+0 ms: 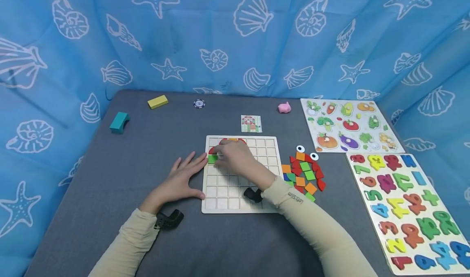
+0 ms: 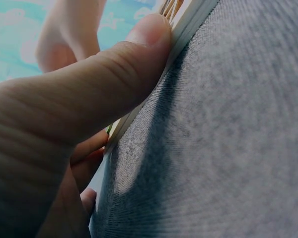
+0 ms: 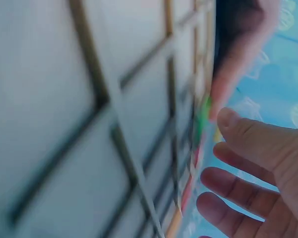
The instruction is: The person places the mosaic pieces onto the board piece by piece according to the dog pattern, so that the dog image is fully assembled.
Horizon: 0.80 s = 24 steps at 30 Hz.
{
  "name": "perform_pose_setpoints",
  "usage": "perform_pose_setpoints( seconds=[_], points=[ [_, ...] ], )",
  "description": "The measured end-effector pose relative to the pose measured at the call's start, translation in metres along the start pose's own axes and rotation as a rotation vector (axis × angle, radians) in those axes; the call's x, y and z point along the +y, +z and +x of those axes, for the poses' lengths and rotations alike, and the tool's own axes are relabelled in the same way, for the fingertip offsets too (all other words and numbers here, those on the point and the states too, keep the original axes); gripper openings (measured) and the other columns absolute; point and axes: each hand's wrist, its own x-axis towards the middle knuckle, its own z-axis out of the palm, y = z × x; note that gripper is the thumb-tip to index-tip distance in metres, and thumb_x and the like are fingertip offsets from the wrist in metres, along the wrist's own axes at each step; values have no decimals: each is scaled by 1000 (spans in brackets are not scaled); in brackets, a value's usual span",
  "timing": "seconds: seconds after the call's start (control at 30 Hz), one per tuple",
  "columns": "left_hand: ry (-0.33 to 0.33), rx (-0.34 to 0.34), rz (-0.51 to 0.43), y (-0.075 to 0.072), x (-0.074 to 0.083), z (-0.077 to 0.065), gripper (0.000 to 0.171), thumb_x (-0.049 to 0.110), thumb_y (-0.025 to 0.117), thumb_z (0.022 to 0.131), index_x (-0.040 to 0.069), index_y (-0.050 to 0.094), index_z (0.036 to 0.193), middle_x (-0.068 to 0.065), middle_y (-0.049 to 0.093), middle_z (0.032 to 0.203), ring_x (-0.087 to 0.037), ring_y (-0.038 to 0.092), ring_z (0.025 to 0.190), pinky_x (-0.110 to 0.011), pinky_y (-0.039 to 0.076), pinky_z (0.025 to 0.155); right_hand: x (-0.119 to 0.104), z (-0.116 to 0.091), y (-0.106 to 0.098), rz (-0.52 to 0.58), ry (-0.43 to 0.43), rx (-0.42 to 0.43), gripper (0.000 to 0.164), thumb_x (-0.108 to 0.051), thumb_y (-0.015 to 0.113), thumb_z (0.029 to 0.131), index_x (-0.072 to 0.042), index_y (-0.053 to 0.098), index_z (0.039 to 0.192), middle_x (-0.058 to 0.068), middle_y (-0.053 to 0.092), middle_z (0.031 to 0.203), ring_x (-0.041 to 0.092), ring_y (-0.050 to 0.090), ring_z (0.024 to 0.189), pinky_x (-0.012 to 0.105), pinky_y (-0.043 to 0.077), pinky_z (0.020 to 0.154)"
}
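Note:
A wooden grid board [image 1: 222, 191] lies on the grey table, with a green square tile [image 1: 212, 159] at its left side and a red piece [image 1: 211, 150] just above it. More red pieces and an orange tile [image 1: 233, 139] show along the top row, partly covered by my right hand [image 1: 236, 158]. That hand is over the upper left of the board; in the right wrist view its fingers [image 3: 238, 188] are loosely bent, with no piece visible between them. My left hand [image 1: 180, 181] rests spread at the board's left edge, its thumb [image 2: 139, 54] against the side.
Loose coloured tiles [image 1: 310, 175] lie right of the board. A small pattern card [image 1: 251, 124] sits behind it. Vegetable [image 1: 341, 136] and number [image 1: 371, 228] puzzle boards are at the right. Farther back are a teal block [image 1: 119, 122], yellow block [image 1: 158, 102], poker chip [image 1: 199, 103] and pink pig [image 1: 284, 107].

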Motion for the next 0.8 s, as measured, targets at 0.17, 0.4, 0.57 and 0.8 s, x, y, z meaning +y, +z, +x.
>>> perform_pose_setpoints(
  seconds=[0.17,0.4,0.57,0.8],
  points=[
    [-13,-4,-4,0,1,1,104,59,70,59,21,22,142,5,15,149,-26,2,137,-56,-3,101,31,-30,-20,50,80,75,26,-26,71,75,-15,68,99,-1,63,86,11,58,71,30,44,62],
    [-4,-1,0,-2,1,-1,103,57,71,59,20,22,142,4,15,149,-26,2,137,-56,-3,101,88,-96,-32,71,287,110,20,-23,70,76,-11,69,93,3,59,80,15,53,66,32,43,58],
    [7,0,-24,-3,1,-2,103,55,71,60,19,22,142,2,15,149,-27,3,137,-56,-3,102,112,-136,-34,72,422,51,18,-25,70,76,-11,68,86,4,58,80,15,52,66,32,44,58],
    [2,2,-42,-2,3,-1,104,53,74,58,19,23,142,2,16,149,-27,3,137,-56,-4,101,122,-161,-32,77,445,-20,22,-23,72,74,-9,67,90,4,58,80,20,53,72,36,43,62]
  ],
)
